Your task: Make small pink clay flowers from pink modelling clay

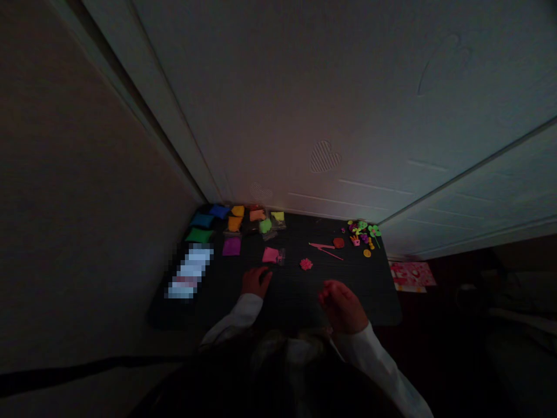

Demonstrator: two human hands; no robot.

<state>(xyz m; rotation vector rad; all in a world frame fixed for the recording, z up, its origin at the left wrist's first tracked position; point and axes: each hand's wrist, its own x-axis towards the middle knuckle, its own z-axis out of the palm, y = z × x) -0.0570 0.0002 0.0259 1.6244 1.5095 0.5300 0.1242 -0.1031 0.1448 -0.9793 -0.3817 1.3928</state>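
Note:
My left hand (pixel 256 281) rests on the dark table just below a pink clay packet (pixel 270 255). Its thumb and fingers are apart, with nothing between them. My right hand (pixel 343 305) is held over the table's near side, its fingers curled in and pressed together; whatever they may hold is hidden. Between and beyond the hands lies a small pink clay flower with many petals (pixel 306 264). Farther back are thin pink sticks or tools (pixel 322 247) laid at an angle, beside a red lump (pixel 338 243).
Several coloured clay packets, among them a purple one (pixel 231 246) and a green one (pixel 199 235), line the back left. A blurred bright screen (pixel 190 271) lies at the left. Small clay figures (pixel 359 229) cluster at the back right. A wall (pixel 261 116) borders the table (pixel 369 290).

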